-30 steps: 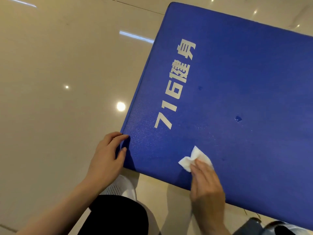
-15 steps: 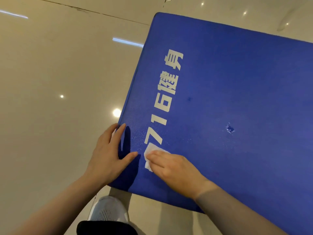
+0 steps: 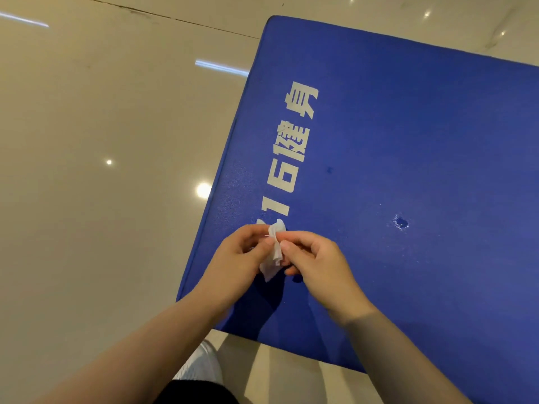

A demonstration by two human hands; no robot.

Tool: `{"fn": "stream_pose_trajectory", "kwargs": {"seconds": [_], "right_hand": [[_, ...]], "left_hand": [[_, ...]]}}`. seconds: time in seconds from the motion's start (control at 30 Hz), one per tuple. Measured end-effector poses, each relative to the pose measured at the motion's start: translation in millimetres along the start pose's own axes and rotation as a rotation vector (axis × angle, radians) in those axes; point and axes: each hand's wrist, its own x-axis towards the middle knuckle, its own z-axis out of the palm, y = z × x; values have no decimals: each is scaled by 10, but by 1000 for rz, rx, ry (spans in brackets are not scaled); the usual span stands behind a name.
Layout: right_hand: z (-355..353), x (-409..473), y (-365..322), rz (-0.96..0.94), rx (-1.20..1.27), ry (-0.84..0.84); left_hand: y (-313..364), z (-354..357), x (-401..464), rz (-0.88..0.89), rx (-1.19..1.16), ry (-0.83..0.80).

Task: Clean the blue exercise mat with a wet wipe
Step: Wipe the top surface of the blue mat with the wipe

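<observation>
The blue exercise mat point(image 3: 393, 147) lies on the floor, filling the right side of the view, with white printed characters along its left edge. A small crumpled white wet wipe point(image 3: 273, 252) is lifted just above the mat's near left corner. My left hand point(image 3: 239, 258) and my right hand point(image 3: 315, 263) both pinch the wipe between thumb and fingers, one on each side. A small wet or scuffed spot point(image 3: 401, 223) marks the mat to the right of my hands.
Glossy beige floor tiles point(image 3: 102, 170) with light reflections spread to the left and behind the mat. My white shoe point(image 3: 198, 363) and dark trouser leg point(image 3: 195, 392) sit just below the mat's near edge.
My right hand stopped wiping and lifted the wipe off the mat. My left hand left the mat's corner and came over to take hold of the wipe too.
</observation>
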Motion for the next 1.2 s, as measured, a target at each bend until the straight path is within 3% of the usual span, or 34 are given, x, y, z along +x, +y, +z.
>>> {"fn": "stream_pose_trajectory", "kwargs": {"seconds": [0.2,0.4,0.57,0.77,0.93,1.07,1.2], "right_hand": [[246,-100,49,-72,-263,118],[127,-29,78,82,-180,54],[-41,110,-80,-7,-572,4],[202,-9,-10,-55,-475,-125],[208,-39,41,-56,-339,-52],[173,-51,-6,-20,-302,-138],[155,-38,4,-45,-274,-91]], "left_hand": [[-27,-74,-88,-45,-96,-42],[-64,-166,-109,-99,-155,26],[-89,-239,-85,-228,-206,112],[-31,-230,-124,-231,-229,60],[-4,-233,-162,-169,-214,65],[11,-214,-156,-123,-178,110],[46,-222,-164,-78,-148,99]]}}
